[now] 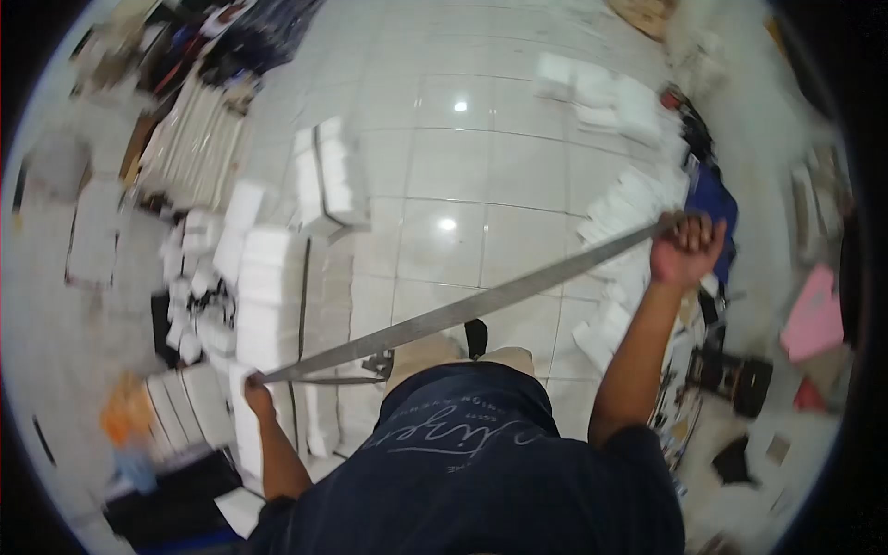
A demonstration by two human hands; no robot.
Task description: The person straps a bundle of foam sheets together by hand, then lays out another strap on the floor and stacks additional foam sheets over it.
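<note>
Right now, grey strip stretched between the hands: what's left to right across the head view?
Orange item → left hand → far strapped white bundle → black object between the legs → right hand → pink item

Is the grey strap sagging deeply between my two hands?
No, the grey strap runs nearly straight from the left hand to the right hand.

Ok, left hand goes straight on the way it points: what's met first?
Probably the near white stack, just ahead of the left hand; depth is unclear, so it might pass above.
</note>
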